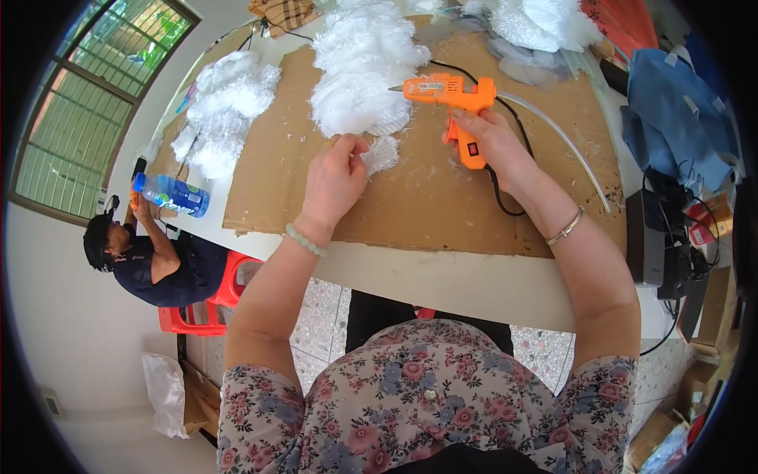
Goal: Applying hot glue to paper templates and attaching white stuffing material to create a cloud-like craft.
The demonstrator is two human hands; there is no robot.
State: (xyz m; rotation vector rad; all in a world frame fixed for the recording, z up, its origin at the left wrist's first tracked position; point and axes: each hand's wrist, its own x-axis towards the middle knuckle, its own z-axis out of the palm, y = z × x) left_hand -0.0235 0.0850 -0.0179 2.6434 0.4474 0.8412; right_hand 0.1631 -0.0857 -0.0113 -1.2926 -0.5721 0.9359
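My right hand (499, 146) is wrapped round the handle of an orange glue gun (450, 93), its metal nozzle pointing left. A clear glue stick (564, 133) sticks out of the gun's back and curves down to the right. My left hand (338, 178) has its fingers pinched on the edge of a small white fluffy piece (381, 156). Right beyond it lies a long pile of white fluffy pieces (363, 71), with the gun's nozzle over its right part. Both hands are above a brown cardboard sheet (442, 213) on the table.
Another white fluffy heap (229, 110) and a water bottle (175, 195) are at left. A co-worker (162, 257) sits beyond the table's left end. More white material (545, 24) lies far right, near a blue bag (679, 114). The gun's black cord (505, 207) loops across the cardboard.
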